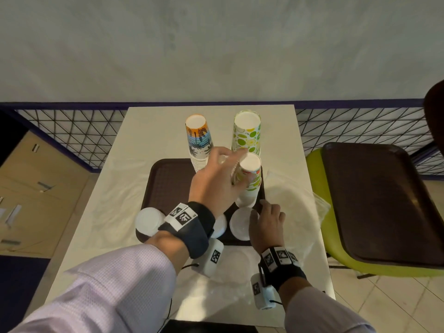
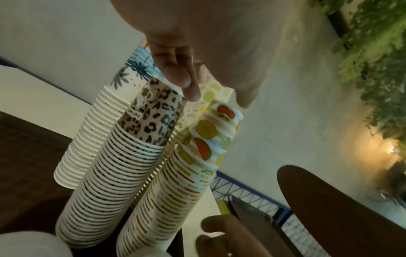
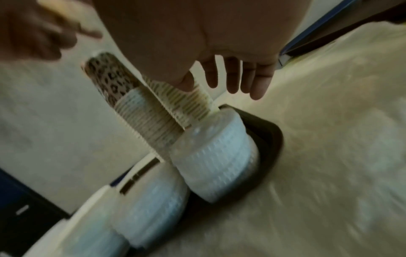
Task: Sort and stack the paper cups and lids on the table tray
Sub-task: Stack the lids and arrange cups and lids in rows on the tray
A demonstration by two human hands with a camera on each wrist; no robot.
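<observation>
On the brown tray (image 1: 165,183) stand upside-down stacks of paper cups: a palm-print stack (image 1: 199,140), a lime-print stack (image 1: 247,133), a fruit-print stack (image 1: 252,183) and a leopard-print stack (image 2: 123,165), which my left hand hides in the head view. My left hand (image 1: 228,164) hovers at the tops of the leopard and fruit stacks with loose fingers and holds nothing. White lid stacks (image 1: 149,221) (image 1: 240,224) line the tray's near edge. My right hand (image 1: 266,212) lies flat with straight fingers beside the right lid stack (image 3: 219,156).
A crumpled clear plastic bag (image 1: 293,200) lies on the table right of the tray. A second brown tray (image 1: 379,200) rests on a green chair (image 1: 317,164) to the right. A mesh railing (image 1: 72,131) runs behind the table.
</observation>
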